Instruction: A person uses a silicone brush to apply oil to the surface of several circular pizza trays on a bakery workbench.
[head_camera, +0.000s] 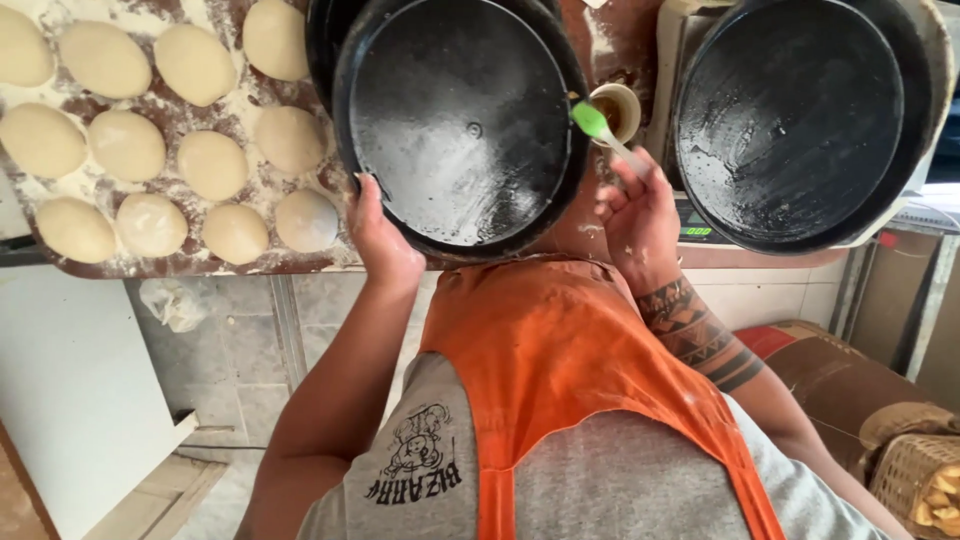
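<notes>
My left hand (381, 238) grips the near-left rim of a round black pan (460, 125) that sits on top of a stack of like pans on the counter. My right hand (640, 215) holds a brush (603, 130) with a green head and pale handle. The green head touches the pan's right rim. Just behind the brush stands a small white cup (620, 108) with a brownish liquid inside.
Several floured dough balls (210, 165) lie on the brown counter (180, 115) at the left. A second black pan (795, 115) rests on a white scale (700, 230) at the right. Below are a tiled floor, a white board and a wicker basket (915, 480).
</notes>
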